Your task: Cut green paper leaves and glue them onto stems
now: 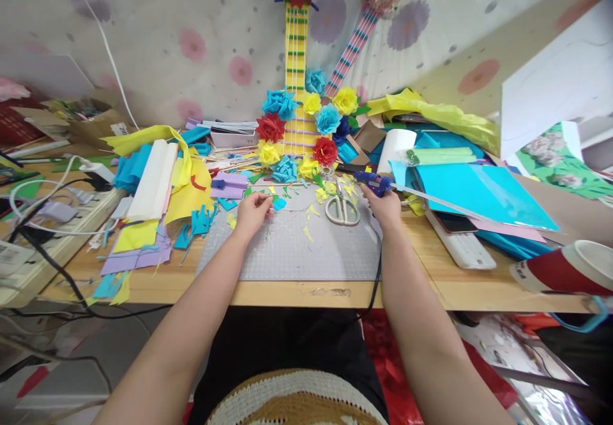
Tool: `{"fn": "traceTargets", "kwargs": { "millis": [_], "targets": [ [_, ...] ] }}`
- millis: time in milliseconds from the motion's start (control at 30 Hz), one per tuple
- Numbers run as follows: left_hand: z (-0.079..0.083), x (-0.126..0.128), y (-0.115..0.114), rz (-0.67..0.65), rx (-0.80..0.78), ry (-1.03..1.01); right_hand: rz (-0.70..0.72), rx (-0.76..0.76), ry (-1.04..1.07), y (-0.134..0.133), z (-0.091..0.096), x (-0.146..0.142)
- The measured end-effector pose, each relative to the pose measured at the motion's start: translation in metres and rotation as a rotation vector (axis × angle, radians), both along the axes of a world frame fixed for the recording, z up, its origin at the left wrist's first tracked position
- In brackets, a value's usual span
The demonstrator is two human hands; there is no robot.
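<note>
My left hand [253, 213] is over the left part of the grey cutting mat [287, 260], its fingertips pinched together. At those fingertips shows a small blue paper piece [280, 203] with a bit of green beside it. My right hand [385, 209] is closed around a blue hot glue gun [376, 182] at the mat's right side; a glue stick sticks out of its back. Between my hands, scissors [342, 209] lie with their handles toward me, among yellow and green paper scraps [309, 233]. Beyond them, a yellow paper guitar [295, 61] covered in crepe paper flowers leans against the wall.
Crepe paper rolls [152, 179] and a power strip [67, 233] lie at left. On the right are blue paper sheets [479, 192], a white power bank [462, 246] and a paper cup [565, 265] near the edge. A black cord [377, 278] hangs over the table's front edge.
</note>
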State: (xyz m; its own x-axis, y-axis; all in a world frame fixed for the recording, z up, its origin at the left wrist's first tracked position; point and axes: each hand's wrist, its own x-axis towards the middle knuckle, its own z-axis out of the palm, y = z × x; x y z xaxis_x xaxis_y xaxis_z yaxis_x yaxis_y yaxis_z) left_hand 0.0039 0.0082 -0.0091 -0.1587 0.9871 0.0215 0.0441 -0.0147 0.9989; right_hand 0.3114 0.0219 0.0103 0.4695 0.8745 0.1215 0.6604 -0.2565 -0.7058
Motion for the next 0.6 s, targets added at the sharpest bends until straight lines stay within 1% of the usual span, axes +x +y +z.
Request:
{"fn": "traceTargets", "kwargs": {
  "millis": [100, 200, 267, 400, 467, 500, 533, 567, 600],
  "targets": [
    [0.000, -0.001, 0.000, 0.007, 0.003, 0.005, -0.058, -0.113, -0.084, 0.002, -0.004, -0.003],
    [0.001, -0.002, 0.000, 0.014, 0.003, 0.010, -0.024, -0.138, -0.111, 0.001, -0.005, -0.008],
    [0.001, -0.002, -0.001, 0.023, 0.002, 0.006, -0.013, -0.126, -0.148, -0.001, -0.004, -0.008],
    [0.000, -0.003, 0.000, 0.031, 0.012, -0.004, -0.060, -0.098, -0.370, -0.012, 0.007, -0.004],
    [0.000, -0.003, 0.000, 0.027, 0.016, -0.007, -0.073, -0.170, -0.424, -0.020, 0.017, -0.003],
    [0.000, -0.003, 0.000, 0.027, 0.015, -0.007, -0.049, -0.230, -0.420, -0.023, 0.022, -0.004],
    [0.000, -0.003, 0.000, 0.026, 0.014, -0.006, 0.004, -0.287, -0.404, -0.026, 0.026, -0.007],
    [0.001, -0.003, 0.000, 0.028, 0.011, -0.005, 0.086, -0.325, -0.383, -0.028, 0.030, -0.012],
    [0.001, -0.003, 0.000, 0.029, 0.007, -0.004, 0.191, -0.330, -0.364, -0.028, 0.033, -0.018]
  ]
}}
